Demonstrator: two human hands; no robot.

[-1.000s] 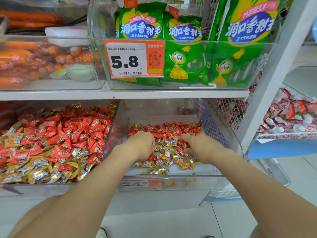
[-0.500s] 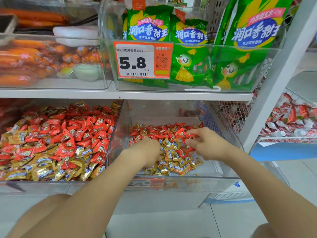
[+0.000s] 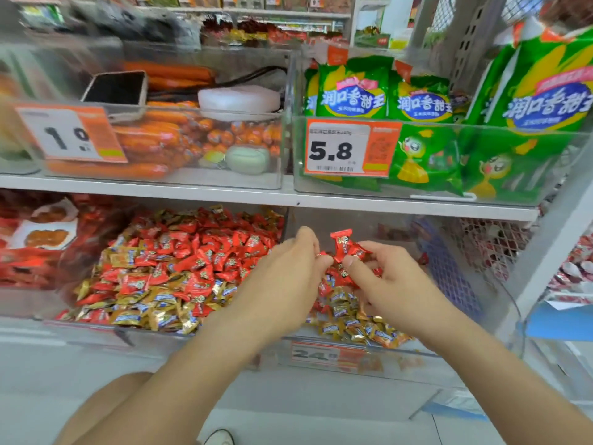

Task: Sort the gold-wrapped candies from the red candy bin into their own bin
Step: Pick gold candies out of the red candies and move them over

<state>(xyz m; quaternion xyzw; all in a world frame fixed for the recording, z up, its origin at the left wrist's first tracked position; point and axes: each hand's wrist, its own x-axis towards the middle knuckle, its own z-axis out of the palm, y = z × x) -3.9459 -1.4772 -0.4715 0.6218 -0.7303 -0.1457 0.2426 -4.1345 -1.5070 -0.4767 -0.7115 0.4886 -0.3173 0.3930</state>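
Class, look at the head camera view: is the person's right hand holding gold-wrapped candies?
No, the right hand pinches red-wrapped candies between thumb and fingers.

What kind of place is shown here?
Most likely a grocery shop or supermarket aisle. A printed price tag reading 5.8 is fixed to a clear bin of green snack bags; below its shelf, loose wrapped candies lie heaped.

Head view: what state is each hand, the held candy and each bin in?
Left hand: pinching edge of red candies.
Right hand: gripping several red candies.
Left bin: heaped, red and gold mixed.
Right bin: shallow pile, red and gold mixed.
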